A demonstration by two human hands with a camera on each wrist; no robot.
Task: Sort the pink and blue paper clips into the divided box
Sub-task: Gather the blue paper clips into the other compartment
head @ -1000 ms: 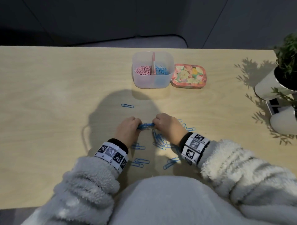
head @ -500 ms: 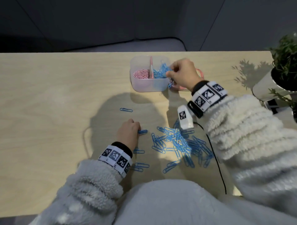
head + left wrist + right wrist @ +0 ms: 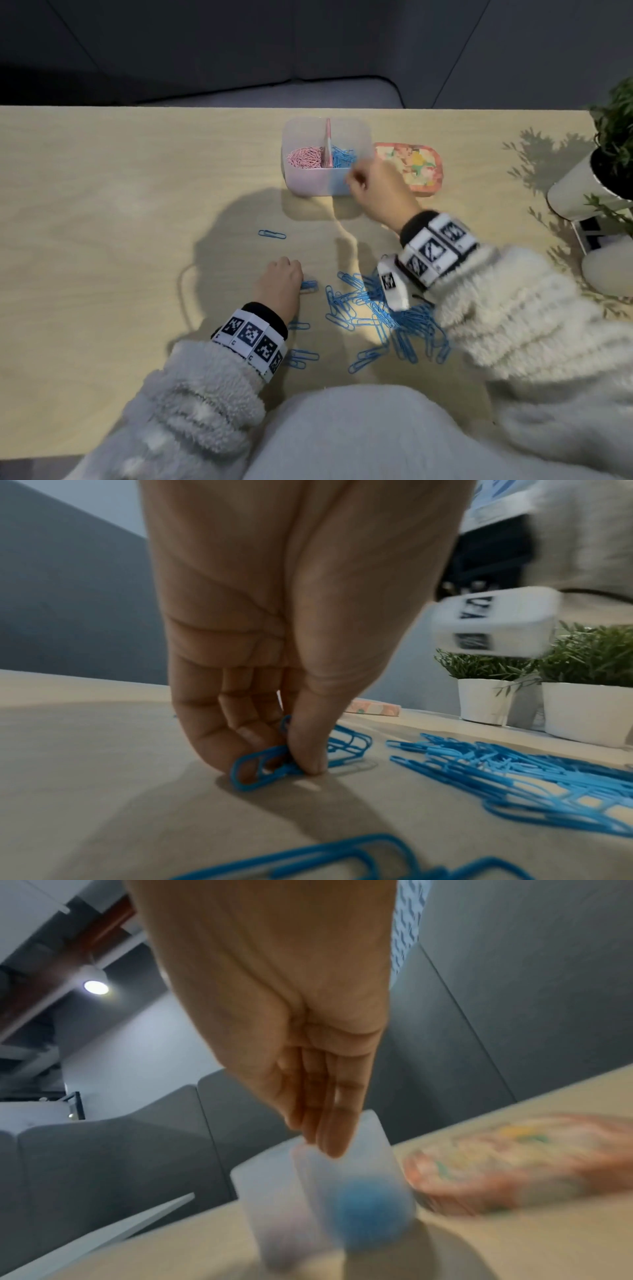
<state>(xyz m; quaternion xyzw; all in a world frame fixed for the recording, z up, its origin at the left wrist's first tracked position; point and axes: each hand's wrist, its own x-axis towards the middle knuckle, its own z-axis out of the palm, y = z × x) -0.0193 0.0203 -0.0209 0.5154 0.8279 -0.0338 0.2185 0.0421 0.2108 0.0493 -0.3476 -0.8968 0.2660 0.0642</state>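
Note:
The translucent divided box (image 3: 308, 183) stands at the table's far middle, pink clips (image 3: 305, 157) in its left half and blue clips (image 3: 343, 157) in its right half. My right hand (image 3: 373, 185) hovers at the box's near right corner, fingers straight and relaxed (image 3: 329, 1123), holding nothing. My left hand (image 3: 281, 282) rests on the table, thumb and fingers pinching a small bundle of blue clips (image 3: 270, 764). A loose pile of blue clips (image 3: 376, 315) lies to its right, partly under my right sleeve.
A flowery lid (image 3: 411, 168) lies right of the box. Two white plant pots (image 3: 575, 192) stand at the right edge. A single blue clip (image 3: 272, 235) lies left of centre; a few more (image 3: 301, 356) lie near my left wrist.
My right hand carried blue clips from the pile to the box, let them fall into the right half, and has drawn back slightly toward me. The left hand stayed put.

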